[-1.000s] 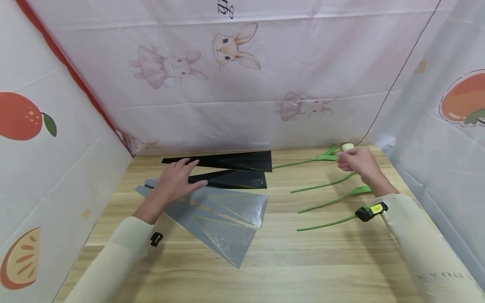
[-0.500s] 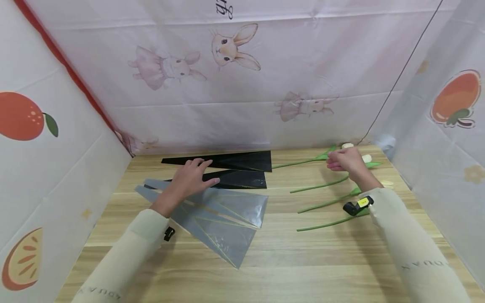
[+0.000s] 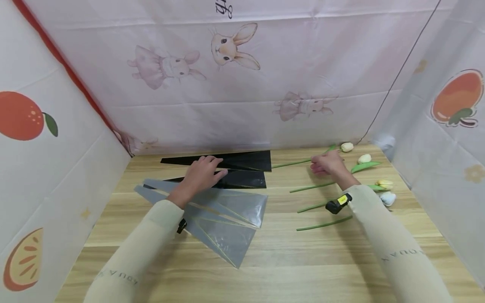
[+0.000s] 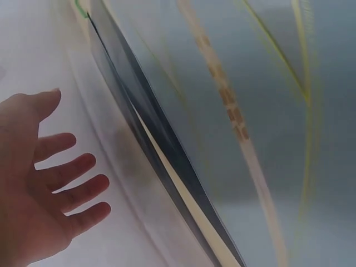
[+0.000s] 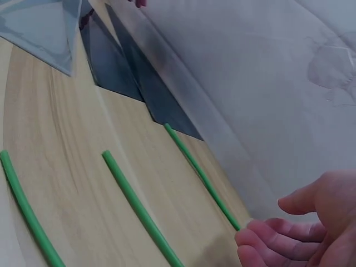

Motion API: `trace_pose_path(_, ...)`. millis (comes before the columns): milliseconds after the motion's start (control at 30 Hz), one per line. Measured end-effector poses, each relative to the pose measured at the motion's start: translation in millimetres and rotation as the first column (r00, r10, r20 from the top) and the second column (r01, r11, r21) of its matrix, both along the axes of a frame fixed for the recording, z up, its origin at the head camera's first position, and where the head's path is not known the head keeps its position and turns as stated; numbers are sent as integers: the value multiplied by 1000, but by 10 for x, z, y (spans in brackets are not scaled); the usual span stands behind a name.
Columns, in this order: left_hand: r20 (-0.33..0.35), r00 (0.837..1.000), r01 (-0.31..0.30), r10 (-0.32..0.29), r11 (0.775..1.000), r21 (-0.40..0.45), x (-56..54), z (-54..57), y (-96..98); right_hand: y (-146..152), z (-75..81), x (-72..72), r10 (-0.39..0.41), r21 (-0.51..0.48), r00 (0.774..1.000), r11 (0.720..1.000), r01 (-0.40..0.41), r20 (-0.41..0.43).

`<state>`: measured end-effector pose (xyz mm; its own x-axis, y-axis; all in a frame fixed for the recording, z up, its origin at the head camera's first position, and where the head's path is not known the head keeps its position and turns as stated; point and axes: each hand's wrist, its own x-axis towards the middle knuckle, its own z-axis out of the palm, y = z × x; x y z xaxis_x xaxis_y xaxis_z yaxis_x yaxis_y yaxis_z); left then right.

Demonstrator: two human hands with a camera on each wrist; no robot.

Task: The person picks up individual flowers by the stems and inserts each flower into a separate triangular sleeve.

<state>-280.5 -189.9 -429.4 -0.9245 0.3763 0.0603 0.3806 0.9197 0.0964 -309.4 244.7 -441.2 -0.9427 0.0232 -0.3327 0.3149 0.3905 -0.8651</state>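
Observation:
My left hand (image 3: pixel 201 174) hovers over two flat, tapered black flower sleeves, the far one (image 3: pixel 250 160) and the near one (image 3: pixel 246 180). In the left wrist view its fingers (image 4: pixel 83 164) are spread and hold nothing. Grey translucent sleeves (image 3: pixel 236 244) with gold lines lie overlapping just in front. My right hand (image 3: pixel 330 165) is above the stems of the far tulips, its fingers loosely bent and nothing seen in them. Several artificial tulips lie in a row, with a far white one (image 3: pixel 346 147), another white one (image 3: pixel 364 158), a yellow one (image 3: pixel 385 184) and a pale one (image 3: pixel 388 198).
The wooden table (image 3: pixel 280 277) meets a pale rabbit-print curtain (image 3: pixel 235 122) at its back edge. White fruit-print sheets stand at the left (image 3: pixel 75 168) and right (image 3: pixel 428 164). The far tulip's stem (image 3: pixel 289 164) reaches the far black sleeve's wide end.
My left hand has moved right across the black sleeves. My right hand has shifted left along the stems, uncovering the tulip heads. Sleeves and tulips lie where they were.

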Motion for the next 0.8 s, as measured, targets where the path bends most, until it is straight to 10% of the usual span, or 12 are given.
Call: trace_pose_path(800, -70, 984, 157, -164, 983, -94, -284, -109, 635, -260, -88, -159, -98, -41, 989, 994, 103, 107)
